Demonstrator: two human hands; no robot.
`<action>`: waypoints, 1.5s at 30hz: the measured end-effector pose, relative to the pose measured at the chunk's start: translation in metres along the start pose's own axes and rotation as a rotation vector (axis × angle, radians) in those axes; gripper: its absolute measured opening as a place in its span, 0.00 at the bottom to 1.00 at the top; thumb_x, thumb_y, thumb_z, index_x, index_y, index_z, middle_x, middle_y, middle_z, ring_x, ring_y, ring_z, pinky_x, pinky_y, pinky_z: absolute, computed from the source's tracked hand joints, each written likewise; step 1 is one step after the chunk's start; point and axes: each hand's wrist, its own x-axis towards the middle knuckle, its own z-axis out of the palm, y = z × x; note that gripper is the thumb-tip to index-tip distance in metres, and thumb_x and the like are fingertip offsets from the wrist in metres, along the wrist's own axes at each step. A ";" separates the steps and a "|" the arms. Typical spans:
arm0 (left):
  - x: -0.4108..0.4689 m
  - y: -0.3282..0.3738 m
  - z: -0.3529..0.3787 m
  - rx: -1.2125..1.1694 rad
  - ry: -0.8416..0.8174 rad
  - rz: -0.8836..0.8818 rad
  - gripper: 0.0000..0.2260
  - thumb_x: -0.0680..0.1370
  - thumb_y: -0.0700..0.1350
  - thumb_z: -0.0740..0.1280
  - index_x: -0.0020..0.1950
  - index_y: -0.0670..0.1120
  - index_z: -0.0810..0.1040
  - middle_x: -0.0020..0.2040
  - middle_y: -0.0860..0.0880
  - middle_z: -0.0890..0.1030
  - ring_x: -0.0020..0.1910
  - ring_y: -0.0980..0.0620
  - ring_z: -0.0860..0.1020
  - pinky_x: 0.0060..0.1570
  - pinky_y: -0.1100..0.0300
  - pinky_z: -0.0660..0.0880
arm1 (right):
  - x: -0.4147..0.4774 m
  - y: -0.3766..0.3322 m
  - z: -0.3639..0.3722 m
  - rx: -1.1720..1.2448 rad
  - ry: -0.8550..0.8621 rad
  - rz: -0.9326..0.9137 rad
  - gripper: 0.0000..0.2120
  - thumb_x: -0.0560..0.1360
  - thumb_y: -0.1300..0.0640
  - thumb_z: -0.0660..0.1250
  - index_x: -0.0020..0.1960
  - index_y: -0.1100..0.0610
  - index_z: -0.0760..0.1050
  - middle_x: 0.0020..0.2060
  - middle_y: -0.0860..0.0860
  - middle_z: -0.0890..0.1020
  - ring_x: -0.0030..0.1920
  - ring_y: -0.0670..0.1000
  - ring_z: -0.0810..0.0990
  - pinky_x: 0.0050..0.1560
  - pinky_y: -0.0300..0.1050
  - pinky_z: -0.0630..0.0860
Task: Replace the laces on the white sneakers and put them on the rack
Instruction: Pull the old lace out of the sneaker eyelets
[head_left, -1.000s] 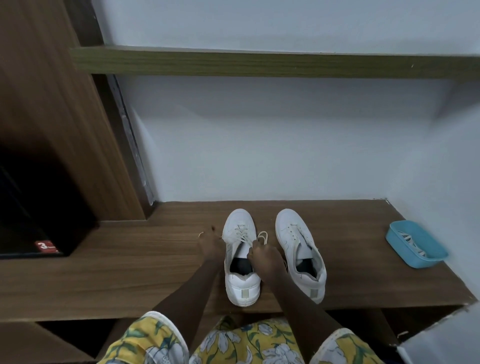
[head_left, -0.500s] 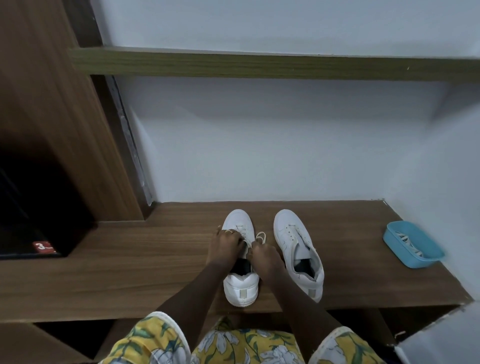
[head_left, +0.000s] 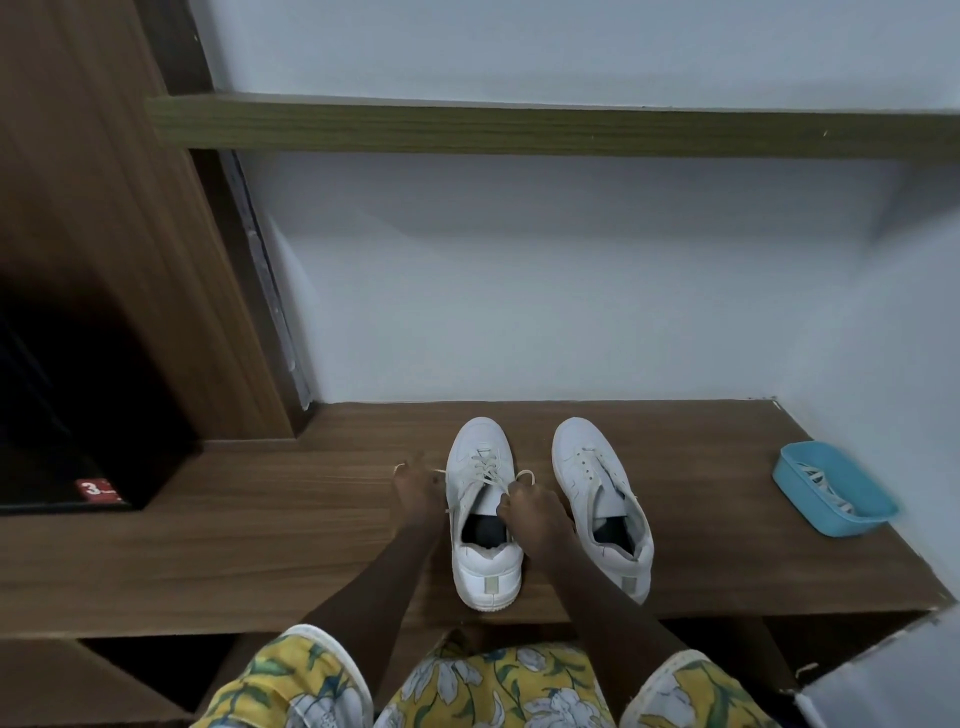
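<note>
Left hand (head_left: 418, 493) swung left, lace (head_left: 440, 471) taut; two sneakers (head_left: 478, 447), one tray (head_left: 852, 525).

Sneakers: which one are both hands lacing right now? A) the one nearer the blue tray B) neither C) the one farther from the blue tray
C: the left hand and right hand each pinch the lace of the sneaker farther from the blue tray.

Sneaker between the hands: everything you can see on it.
White leather-look low-top sneaker, upright on the wooden shelf, toe toward the wall, beige tab at the heel. Tongue raised, dark insole showing. A cream lace crosses the front eyelets only; the left hand and right hand each pinch one strand, drawn out sideways.
</note>
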 end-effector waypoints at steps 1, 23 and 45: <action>-0.001 0.000 0.003 0.020 -0.031 0.051 0.16 0.77 0.40 0.63 0.64 0.39 0.71 0.58 0.39 0.76 0.54 0.41 0.75 0.49 0.54 0.71 | 0.003 -0.001 0.000 0.043 -0.016 -0.002 0.11 0.57 0.61 0.80 0.32 0.63 0.79 0.28 0.56 0.75 0.31 0.56 0.80 0.27 0.37 0.72; -0.001 0.007 0.006 -0.052 0.047 0.184 0.09 0.78 0.42 0.64 0.49 0.37 0.79 0.43 0.38 0.80 0.43 0.41 0.78 0.39 0.53 0.71 | 0.001 0.005 0.000 -0.078 0.002 0.008 0.12 0.81 0.58 0.54 0.54 0.66 0.72 0.55 0.61 0.77 0.56 0.59 0.77 0.51 0.46 0.72; -0.013 0.018 0.015 0.322 -0.068 0.609 0.04 0.63 0.44 0.73 0.29 0.47 0.79 0.30 0.51 0.79 0.29 0.52 0.77 0.27 0.64 0.62 | -0.003 0.003 -0.002 -0.041 -0.010 0.019 0.14 0.82 0.58 0.54 0.60 0.65 0.72 0.55 0.60 0.78 0.56 0.57 0.76 0.50 0.46 0.72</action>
